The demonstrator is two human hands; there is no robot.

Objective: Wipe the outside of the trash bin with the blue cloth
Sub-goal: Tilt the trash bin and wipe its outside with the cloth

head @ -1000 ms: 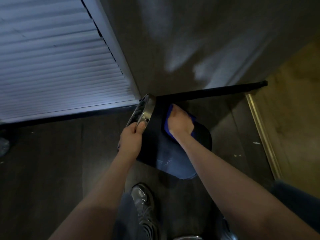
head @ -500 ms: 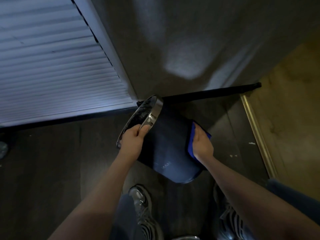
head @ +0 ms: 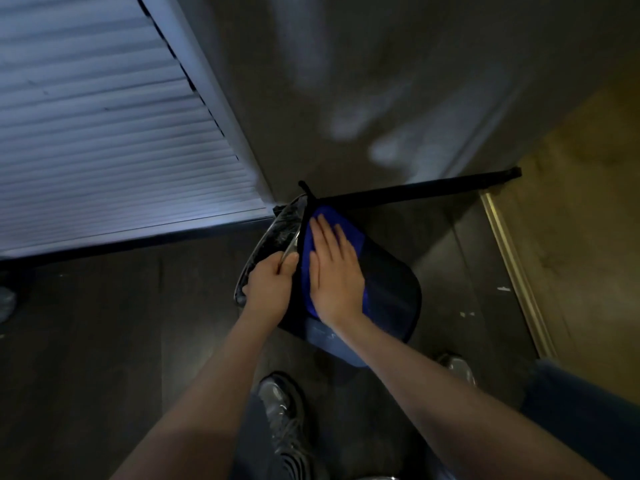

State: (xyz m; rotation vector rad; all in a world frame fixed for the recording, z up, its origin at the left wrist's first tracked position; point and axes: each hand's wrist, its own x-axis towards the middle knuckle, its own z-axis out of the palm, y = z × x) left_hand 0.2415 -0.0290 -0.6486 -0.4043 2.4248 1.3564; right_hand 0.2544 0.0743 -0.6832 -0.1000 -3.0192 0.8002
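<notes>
Blue cloth (head: 349,237) lay under flat, spread right hand (head: 334,271) on tilted bin (head: 391,292); left hand (head: 268,284) gripped its rim (head: 292,242).

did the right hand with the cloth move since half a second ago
Yes. The right hand has slid the blue cloth across the trash bin, from the side away from the metal rim to just beside it.
</notes>
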